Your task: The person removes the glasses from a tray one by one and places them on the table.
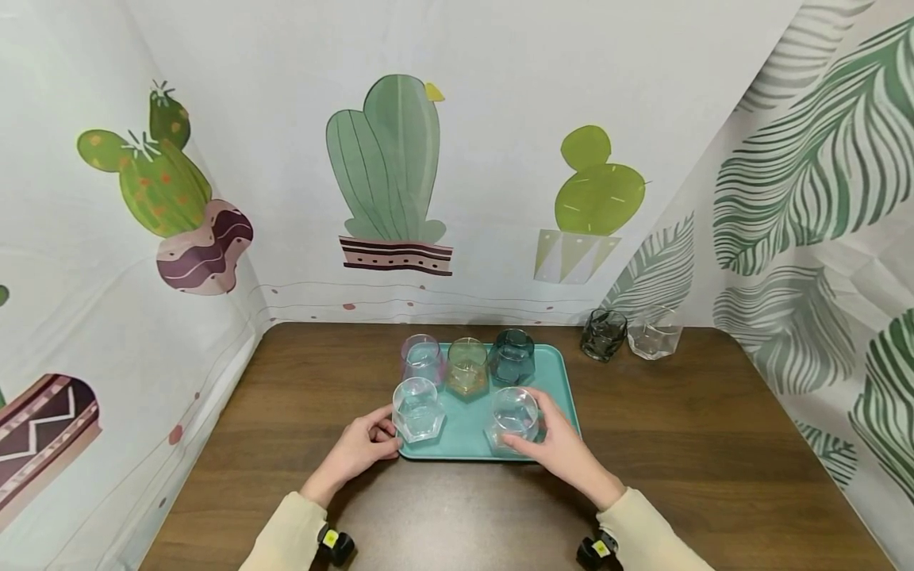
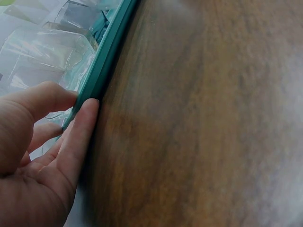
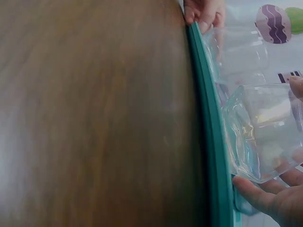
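A hanging cloth [image 1: 300,47] printed with potted cacti stands behind the brown wooden table [image 1: 300,381], on which the turquoise tray [image 1: 460,448] lies. At the tray's front left corner, the left hand [image 1: 357,448] pinches the rim between thumb and fingers, with almost no gap. Just beside its fingers, a clear faceted glass [image 1: 417,416] stands upright on the tray; whether they touch it is unclear. Behind that stands a pinkish glass [image 1: 423,361], then an amber glass [image 1: 467,369] and, at the right end of this back row, a dark teal glass [image 1: 512,357]. In front of the teal one, near the tray's front edge, is a second clear glass [image 1: 512,416]; the right hand [image 1: 560,444] holds it, thumb and fingers spread around its sides. I cannot tell whether its base touches the tray. Beyond the tray's right side, a smoky grey glass [image 1: 604,335] stands on the table, just beside a third clear glass [image 1: 654,333].
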The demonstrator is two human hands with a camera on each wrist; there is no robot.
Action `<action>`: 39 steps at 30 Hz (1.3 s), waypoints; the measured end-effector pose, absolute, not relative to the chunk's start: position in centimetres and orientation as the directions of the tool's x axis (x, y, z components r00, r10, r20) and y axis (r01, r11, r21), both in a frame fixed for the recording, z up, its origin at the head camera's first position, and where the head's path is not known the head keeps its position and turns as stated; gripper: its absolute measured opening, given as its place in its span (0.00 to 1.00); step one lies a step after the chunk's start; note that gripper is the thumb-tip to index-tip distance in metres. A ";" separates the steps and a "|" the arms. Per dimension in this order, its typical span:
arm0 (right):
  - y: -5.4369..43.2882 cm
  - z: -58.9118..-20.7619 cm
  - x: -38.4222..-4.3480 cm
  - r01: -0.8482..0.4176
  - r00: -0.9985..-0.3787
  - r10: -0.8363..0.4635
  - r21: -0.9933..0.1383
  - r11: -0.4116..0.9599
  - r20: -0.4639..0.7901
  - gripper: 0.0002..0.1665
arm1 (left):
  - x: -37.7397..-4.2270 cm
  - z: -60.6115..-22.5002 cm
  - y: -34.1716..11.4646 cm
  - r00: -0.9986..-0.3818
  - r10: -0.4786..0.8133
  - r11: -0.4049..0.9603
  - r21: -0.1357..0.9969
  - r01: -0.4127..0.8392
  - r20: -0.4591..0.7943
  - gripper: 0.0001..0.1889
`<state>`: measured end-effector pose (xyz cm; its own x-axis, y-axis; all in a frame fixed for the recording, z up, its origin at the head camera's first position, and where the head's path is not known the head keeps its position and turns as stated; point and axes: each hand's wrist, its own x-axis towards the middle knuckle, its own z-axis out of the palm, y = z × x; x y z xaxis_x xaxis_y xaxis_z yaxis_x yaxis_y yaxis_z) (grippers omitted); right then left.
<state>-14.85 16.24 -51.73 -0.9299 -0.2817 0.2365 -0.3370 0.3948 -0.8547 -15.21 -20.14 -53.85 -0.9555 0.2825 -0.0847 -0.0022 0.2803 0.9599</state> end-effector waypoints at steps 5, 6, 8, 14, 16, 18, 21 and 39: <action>18.4 -51.1 -14.7 -0.324 -0.941 -0.240 -0.838 0.440 0.237 0.42 | -15.3 -53.8 -20.1 -0.957 0.276 0.288 0.958 -0.011 -0.094 0.35; 18.8 -50.9 -14.7 -0.321 -0.943 -0.232 -0.831 0.454 0.238 0.42 | -15.3 -53.8 -20.1 -0.957 0.275 0.288 0.957 -0.013 -0.095 0.35; 19.7 -50.7 -14.7 -0.314 -0.946 -0.220 -0.829 0.462 0.236 0.42 | -15.2 -53.7 -20.1 -0.957 0.274 0.288 0.958 -0.015 -0.097 0.35; 22.5 -50.3 -14.8 -0.308 -0.951 -0.178 -0.839 0.449 0.254 0.43 | -15.1 -53.6 -20.1 -0.956 0.277 0.275 0.961 -0.014 -0.093 0.35; 23.4 -50.3 -14.9 -0.315 -0.949 -0.157 -0.831 0.459 0.273 0.43 | -15.0 -53.5 -20.1 -0.956 0.280 0.273 0.962 -0.015 -0.094 0.35; 24.2 -50.2 -15.0 -0.330 -0.944 -0.137 -0.824 0.461 0.301 0.42 | -15.0 -53.4 -20.1 -0.955 0.280 0.272 0.962 -0.017 -0.096 0.35; 25.6 -50.1 -15.0 -0.347 -0.935 -0.108 -0.815 0.465 0.337 0.41 | -15.0 -53.3 -20.0 -0.955 0.280 0.269 0.963 -0.019 -0.097 0.35; 33.5 -49.7 -16.2 -0.231 -0.949 0.047 -0.790 0.568 0.311 0.42 | -15.2 -53.6 -20.1 -0.955 0.279 0.286 0.958 -0.019 -0.102 0.35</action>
